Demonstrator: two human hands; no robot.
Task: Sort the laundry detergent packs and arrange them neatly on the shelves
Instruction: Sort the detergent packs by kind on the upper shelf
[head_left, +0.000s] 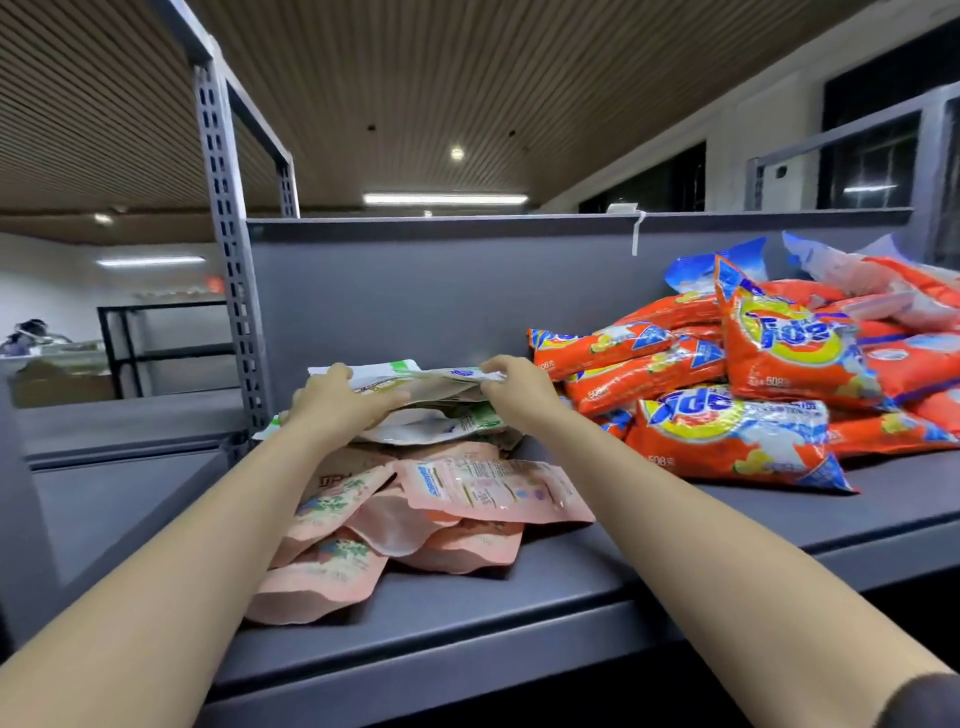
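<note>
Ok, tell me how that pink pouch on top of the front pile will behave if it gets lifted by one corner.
The pink pouch will probably droop and bend: its film is creased and it sags over the pouches beneath. It looks flat and thinly filled, so likely light. The glossy surface may slip, and it could drag neighbours off the grey shelf.

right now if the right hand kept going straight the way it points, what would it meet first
The right hand points leftward, gripping the white and green packs. Going on, it would likely meet the left hand gripping their other side, though depth is unclear.
</note>
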